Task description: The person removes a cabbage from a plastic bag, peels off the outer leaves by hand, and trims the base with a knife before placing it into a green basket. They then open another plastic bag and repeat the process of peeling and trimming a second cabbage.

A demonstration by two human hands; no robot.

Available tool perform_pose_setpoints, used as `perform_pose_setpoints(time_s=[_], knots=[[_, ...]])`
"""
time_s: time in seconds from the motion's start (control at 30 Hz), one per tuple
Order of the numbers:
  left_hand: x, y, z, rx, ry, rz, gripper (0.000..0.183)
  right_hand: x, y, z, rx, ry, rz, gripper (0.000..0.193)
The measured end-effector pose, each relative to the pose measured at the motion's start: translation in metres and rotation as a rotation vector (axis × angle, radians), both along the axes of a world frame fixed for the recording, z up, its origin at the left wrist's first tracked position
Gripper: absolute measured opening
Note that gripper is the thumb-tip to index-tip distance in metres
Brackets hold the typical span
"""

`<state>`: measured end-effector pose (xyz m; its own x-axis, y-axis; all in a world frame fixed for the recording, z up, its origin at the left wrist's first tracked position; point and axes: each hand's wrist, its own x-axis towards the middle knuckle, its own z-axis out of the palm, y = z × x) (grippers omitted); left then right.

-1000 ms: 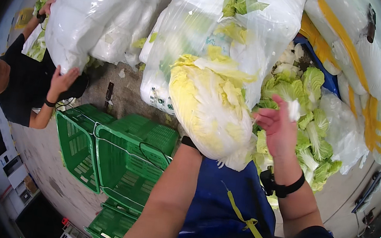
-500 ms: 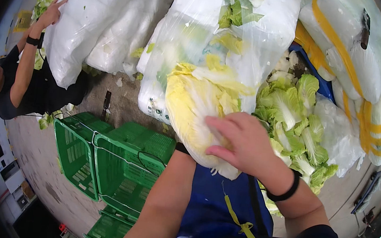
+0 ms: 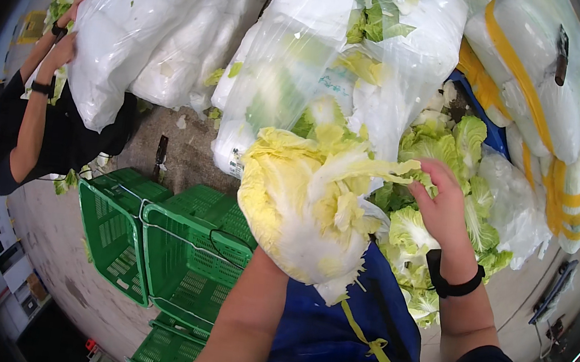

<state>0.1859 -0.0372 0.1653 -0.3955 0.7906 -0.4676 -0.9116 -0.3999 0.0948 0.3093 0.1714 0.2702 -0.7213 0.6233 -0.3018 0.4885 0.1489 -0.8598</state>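
A napa cabbage (image 3: 294, 203), pale yellow with a white base, is held up in front of my body, its base tilted toward me. My left forearm (image 3: 245, 313) reaches up beneath it; my left hand is hidden behind the head, which rests on it. To the right of the cabbage, my right hand (image 3: 441, 199) has thumb and fingers closed on the end of a torn yellow leaf (image 3: 389, 170) that stretches away from the head. Behind the cabbage lies a stack wrapped in clear plastic (image 3: 303, 74), with green leaf scraps on it.
Green plastic crates (image 3: 187, 248) stand at lower left. Loose outer cabbage leaves (image 3: 446, 149) are piled at right. White bags with yellow tape (image 3: 526, 87) bear a dark-handled knife (image 3: 561, 55). Another knife (image 3: 162, 151) lies near the crates. A co-worker (image 3: 31, 106) stands at far left.
The cabbage has turned and its leaves have loosened. My right hand has moved from its base to the right, drawing a leaf outward. The co-worker's second hand has come into view.
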Motion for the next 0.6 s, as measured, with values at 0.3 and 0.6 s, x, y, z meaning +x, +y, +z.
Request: perform_pose_setpoints(time_s=[0.3,0.6], knots=[[-0.002,-0.022,-0.005,0.005,-0.050,-0.058,0.095,-0.080,-0.036,0.039,0.253,0.294,0.128,0.017],[-0.014,-0.037,-0.013,0.022,-0.059,0.003,0.094,0.055,0.031,0.008,0.446,-0.698,0.805,0.007]])
